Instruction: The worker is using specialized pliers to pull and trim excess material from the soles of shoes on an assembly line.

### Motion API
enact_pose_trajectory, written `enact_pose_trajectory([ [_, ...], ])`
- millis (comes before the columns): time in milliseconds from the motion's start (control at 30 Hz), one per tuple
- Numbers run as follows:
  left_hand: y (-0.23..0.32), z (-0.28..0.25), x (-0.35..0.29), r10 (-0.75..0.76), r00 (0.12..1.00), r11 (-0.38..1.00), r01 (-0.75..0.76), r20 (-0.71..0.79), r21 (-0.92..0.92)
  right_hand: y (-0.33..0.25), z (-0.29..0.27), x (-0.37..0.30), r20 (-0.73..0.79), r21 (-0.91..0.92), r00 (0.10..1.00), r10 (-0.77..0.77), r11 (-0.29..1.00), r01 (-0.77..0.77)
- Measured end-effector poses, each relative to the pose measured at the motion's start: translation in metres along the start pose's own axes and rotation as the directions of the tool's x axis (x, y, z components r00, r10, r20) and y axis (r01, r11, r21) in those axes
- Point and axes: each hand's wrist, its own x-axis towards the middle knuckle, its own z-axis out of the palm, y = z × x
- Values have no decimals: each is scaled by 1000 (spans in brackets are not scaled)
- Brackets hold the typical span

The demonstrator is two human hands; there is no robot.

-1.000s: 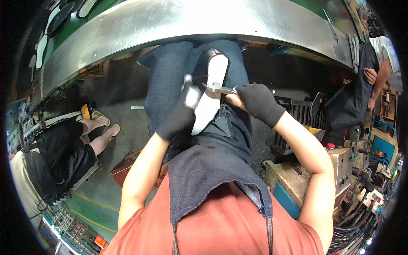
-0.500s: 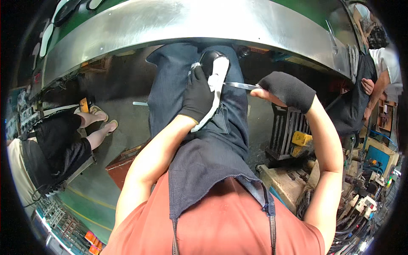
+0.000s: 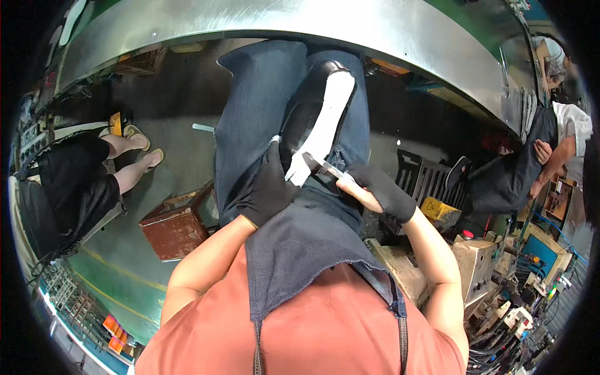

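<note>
A glossy black shoe [image 3: 301, 128] lies across my lap, its toe pointing away from me. Along its right side runs a broad white piece [image 3: 331, 112], crumpled or loose at the near end. My left hand [image 3: 270, 186], in a black glove with bare or wrapped fingertips, grips the near left of the shoe. Between the thumb and fingers of my right hand [image 3: 378, 190], also in black, is a knife [image 3: 333, 170] with a silvery blade. The blade's tip lies against the near end of the white piece. My palm hides most of the handle.
A shiny metal bench edge [image 3: 262, 22] curves across in front of my knees. A brown wooden stool [image 3: 172, 231] stands at left, near a seated person's legs [image 3: 128, 156]. At right are a dark slatted crate [image 3: 431, 178], a yellow box [image 3: 440, 209], machinery and another person [image 3: 550, 150].
My right hand and the knife have come left and nearer to me, onto the shoe's near end. The shoe has turned, showing more black. My left hand has slid nearer to me.
</note>
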Motion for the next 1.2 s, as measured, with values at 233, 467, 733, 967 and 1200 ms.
enact_pose_trajectory([
  [233,16,-37,6,13,965,995,14,261,-102,-35,1,10,23,-75,980,199,978,-196],
  [467,-4,-6,53,-257,884,660,456,390,-597,24,32,17,-165,-284,985,-45,959,-4],
  [733,8,9,63,-277,956,925,291,91,-242,-23,-50,4,198,-203,963,181,969,-140],
  [967,-13,-4,64,27,940,874,143,339,-465,-60,-44,30,-188,-80,913,-363,932,354],
  [1200,5,-33,19,-100,897,710,367,431,-601,29,-17,6,-140,-111,987,84,989,-100],
])
